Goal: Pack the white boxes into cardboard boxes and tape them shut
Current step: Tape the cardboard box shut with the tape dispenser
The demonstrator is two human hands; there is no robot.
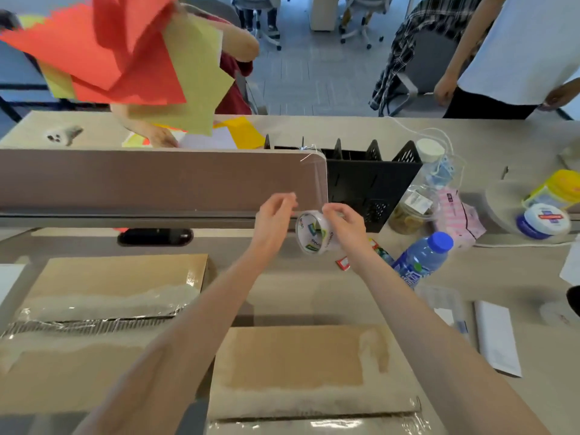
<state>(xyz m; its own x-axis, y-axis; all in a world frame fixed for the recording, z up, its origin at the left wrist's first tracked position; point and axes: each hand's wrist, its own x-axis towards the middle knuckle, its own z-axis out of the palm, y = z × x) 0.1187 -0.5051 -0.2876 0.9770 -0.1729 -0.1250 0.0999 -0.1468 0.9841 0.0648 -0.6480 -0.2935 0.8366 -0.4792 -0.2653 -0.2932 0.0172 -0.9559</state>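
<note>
My right hand (343,226) grips a roll of clear tape (314,235) held up over the desk. A strip of clear tape (320,180) rises from the roll toward the partition's corner. Just left of the roll, my left hand (274,219) hovers with its fingers loosely curled and the fingertips blurred; whether they pinch the tape I cannot tell. A closed cardboard box (301,368) sits near me under my arms, with clear tape along its front seam. A second closed, taped cardboard box (103,296) lies to the left. No white boxes show.
A brown desk partition (157,183) runs across the back, with a black file rack (373,183) to its right. Right of the roll lie a blue-capped bottle (423,259), a jar, a pink packet and white papers (497,337). People stand and sit beyond the desk with coloured paper.
</note>
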